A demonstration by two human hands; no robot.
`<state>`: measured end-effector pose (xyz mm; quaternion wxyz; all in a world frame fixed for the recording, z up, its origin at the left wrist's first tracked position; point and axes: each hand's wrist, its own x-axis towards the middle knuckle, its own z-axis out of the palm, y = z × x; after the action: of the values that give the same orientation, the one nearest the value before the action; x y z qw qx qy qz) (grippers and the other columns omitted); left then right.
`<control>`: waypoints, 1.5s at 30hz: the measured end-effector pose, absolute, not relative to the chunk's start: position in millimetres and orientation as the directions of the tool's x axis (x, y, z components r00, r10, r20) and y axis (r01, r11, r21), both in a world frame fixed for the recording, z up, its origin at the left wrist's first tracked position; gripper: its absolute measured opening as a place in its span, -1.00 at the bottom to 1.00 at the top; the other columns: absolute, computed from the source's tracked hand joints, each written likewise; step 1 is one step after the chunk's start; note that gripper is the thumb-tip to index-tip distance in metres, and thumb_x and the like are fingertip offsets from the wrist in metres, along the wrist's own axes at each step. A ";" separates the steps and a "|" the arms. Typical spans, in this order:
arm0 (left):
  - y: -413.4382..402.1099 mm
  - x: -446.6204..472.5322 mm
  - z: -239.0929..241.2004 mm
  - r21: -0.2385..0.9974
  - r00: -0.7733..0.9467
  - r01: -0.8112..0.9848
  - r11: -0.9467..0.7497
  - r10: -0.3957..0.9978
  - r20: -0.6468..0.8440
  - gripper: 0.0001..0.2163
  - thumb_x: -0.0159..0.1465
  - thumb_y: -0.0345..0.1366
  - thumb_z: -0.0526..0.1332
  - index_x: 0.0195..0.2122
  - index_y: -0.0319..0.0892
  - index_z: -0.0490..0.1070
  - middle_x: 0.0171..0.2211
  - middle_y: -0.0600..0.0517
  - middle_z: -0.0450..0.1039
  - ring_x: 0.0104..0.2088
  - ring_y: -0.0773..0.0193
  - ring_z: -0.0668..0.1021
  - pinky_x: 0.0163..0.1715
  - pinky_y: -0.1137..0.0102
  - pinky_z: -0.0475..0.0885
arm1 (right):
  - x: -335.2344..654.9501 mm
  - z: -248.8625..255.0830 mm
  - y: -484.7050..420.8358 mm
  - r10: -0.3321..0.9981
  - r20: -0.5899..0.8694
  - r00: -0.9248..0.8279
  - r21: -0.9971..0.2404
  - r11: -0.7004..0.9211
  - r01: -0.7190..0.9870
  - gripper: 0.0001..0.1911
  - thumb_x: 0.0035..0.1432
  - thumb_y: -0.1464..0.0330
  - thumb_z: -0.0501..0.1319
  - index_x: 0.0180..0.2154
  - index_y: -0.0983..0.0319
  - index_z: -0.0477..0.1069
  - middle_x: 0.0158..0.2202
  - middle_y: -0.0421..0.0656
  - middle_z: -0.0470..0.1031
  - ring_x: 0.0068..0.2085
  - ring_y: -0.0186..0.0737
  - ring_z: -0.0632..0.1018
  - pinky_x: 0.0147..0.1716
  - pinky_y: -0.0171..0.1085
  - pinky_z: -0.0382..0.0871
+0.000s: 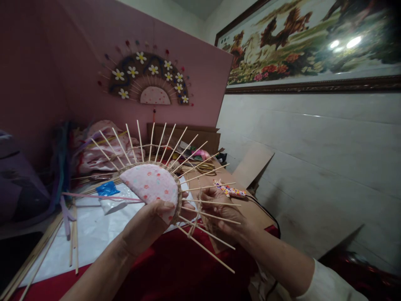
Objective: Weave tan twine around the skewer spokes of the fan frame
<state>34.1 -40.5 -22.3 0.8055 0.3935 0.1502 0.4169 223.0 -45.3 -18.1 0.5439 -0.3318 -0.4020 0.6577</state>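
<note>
The half-disc [153, 182] is held up over the bench [140, 271], its straight edge towards 8 o'clock and its curve towards 2; the left hand [145, 223] is clamped on its lower end, thumb on the face and fingers behind. Sticks [206, 250] fan out from about 10 round to 4; the right hand [224, 209], at about 4 from the half-disc, is among them beside the twine [199, 209]; whether its fingers are pinched on the strand, I cannot tell.

A woven rim [179, 200] hugs the curve and looks done; farther out, twine crosses the sticks near 10 to 11 and again near 4, with a loose, open look; most of each stick is bare, so I would judge the outer weaving to be at an early stage, with most of it left.

Around it: a blue packet [107, 189] at 9; loose sticks [76, 238] at 8; a flowered fan [159, 62] on the panel at 12, well apart.
</note>
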 end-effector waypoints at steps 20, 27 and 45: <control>-42.9 32.4 -15.2 0.796 0.596 -0.499 0.342 0.802 0.029 -0.76 0.04 -0.36 0.13 -0.33 -0.31 0.54 -0.37 -0.11 0.57 -0.31 0.13 0.55 -0.05 0.26 0.29 | 250.6 -4.1 -23.5 0.891 0.437 -0.123 -0.867 0.454 0.207 -0.93 -0.01 0.37 0.26 -0.49 0.22 0.42 -0.48 -0.22 0.40 -0.40 -0.30 0.39 -0.35 -0.30 0.25; -43.0 31.9 -15.6 0.759 0.591 -0.534 0.372 0.806 0.020 -0.70 0.01 -0.37 0.14 -0.26 -0.32 0.54 -0.36 -0.11 0.58 -0.30 0.10 0.56 -0.05 0.21 0.30 | 266.6 -10.1 -3.5 0.776 0.619 -0.125 -0.712 0.621 0.327 -0.93 0.05 0.34 0.22 -0.41 0.20 0.44 -0.40 -0.18 0.44 -0.33 -0.24 0.44 -0.30 -0.26 0.30; -41.9 31.0 -12.8 0.714 0.567 -0.562 0.418 0.823 -0.035 -0.71 0.00 -0.37 0.14 -0.27 -0.35 0.53 -0.39 -0.13 0.57 -0.34 0.16 0.55 -0.16 0.27 0.38 | 280.6 11.5 -2.1 0.642 0.749 0.163 -0.649 0.662 0.375 -0.88 0.06 0.31 0.21 -0.41 0.22 0.34 -0.49 -0.24 0.34 -0.43 -0.34 0.37 -0.43 -0.35 0.27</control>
<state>31.0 -41.9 -12.8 0.8192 0.3353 0.1943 0.4226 280.6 -2.1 11.5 0.6505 -0.3981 -0.6386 0.1023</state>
